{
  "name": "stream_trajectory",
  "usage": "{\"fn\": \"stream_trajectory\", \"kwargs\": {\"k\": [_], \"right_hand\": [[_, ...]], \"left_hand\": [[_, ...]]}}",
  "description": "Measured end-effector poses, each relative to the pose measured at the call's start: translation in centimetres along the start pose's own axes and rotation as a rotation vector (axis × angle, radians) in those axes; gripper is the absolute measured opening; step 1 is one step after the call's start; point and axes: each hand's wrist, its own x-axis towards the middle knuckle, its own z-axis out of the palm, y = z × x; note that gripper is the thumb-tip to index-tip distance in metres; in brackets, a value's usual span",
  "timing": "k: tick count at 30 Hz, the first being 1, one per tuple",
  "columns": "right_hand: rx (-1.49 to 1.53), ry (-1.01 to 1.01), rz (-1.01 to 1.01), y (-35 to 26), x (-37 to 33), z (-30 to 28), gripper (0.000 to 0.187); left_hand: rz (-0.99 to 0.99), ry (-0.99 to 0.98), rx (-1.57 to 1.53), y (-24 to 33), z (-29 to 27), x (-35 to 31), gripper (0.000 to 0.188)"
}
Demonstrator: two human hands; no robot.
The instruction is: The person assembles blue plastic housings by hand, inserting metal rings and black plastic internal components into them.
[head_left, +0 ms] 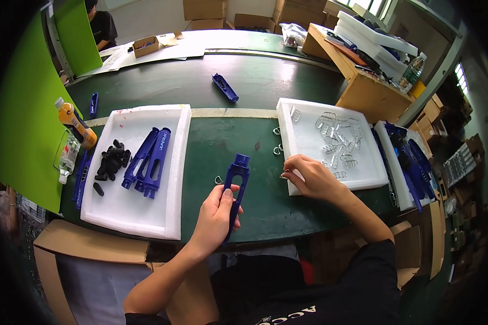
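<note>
Near the table's front edge, my left hand is wrapped round a blue plastic housing, a long piece with an oval opening, held tilted upright. My right hand is at the near left corner of the right white foam tray. Its thumb and fingers are pinched together; anything between them is too small to make out. Clear ribbed plastic pieces lie scattered in that tray. A small clear ring-shaped piece lies beside the left hand, and several similar ones lie along the tray's left side.
The left white foam tray holds black plugs and blue housings. An orange drink bottle stands beyond its left side. A blue housing lies on the dark surface behind. Blue parts fill a box at right. A person sits far left.
</note>
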Motion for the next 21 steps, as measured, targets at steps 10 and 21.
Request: {"fn": "stream_trajectory", "kwargs": {"k": [10, 21], "right_hand": [[0.058, -0.004, -0.010, -2.8, 1.7, 0.1, 0.016], [0.454, 0.268, 0.247, -5.5, 2.0, 0.5, 0.016]], "left_hand": [[0.017, 0.022, 0.046, 0.2, -0.2, 0.2, 0.035], [0.012, -0.017, -0.042, 0.7, 0.1, 0.1, 0.035]]}}
